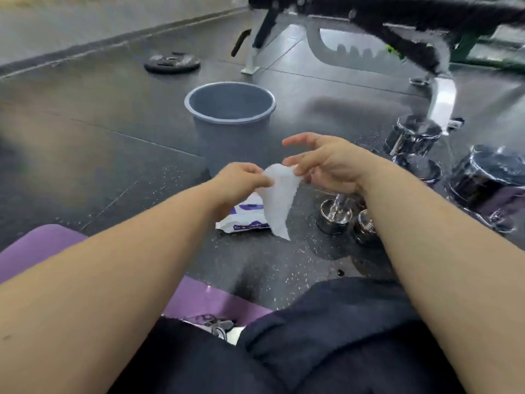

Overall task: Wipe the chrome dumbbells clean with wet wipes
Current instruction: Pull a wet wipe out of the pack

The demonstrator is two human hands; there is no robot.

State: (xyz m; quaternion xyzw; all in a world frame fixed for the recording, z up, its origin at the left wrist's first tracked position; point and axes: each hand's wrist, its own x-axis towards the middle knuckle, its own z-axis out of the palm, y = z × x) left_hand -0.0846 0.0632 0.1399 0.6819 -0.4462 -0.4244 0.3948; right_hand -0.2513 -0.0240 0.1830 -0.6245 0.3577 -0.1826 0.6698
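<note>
In the head view your left hand (241,180) and right hand (326,163) each pinched a top corner of the wet wipe (279,200), which hung limp, thin and light. The chrome dumbbells (335,217) lay on the floor to its right. They were probably heavy and slick, so best steadied by the narrow handle.

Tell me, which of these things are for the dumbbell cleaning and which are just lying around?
For the job: wet wipe pinched between left hand and right hand; wipes pack; chrome dumbbells.
Lying about: weight plate; bench; purple mat; keys; grey bucket, purpose unclear.
</note>
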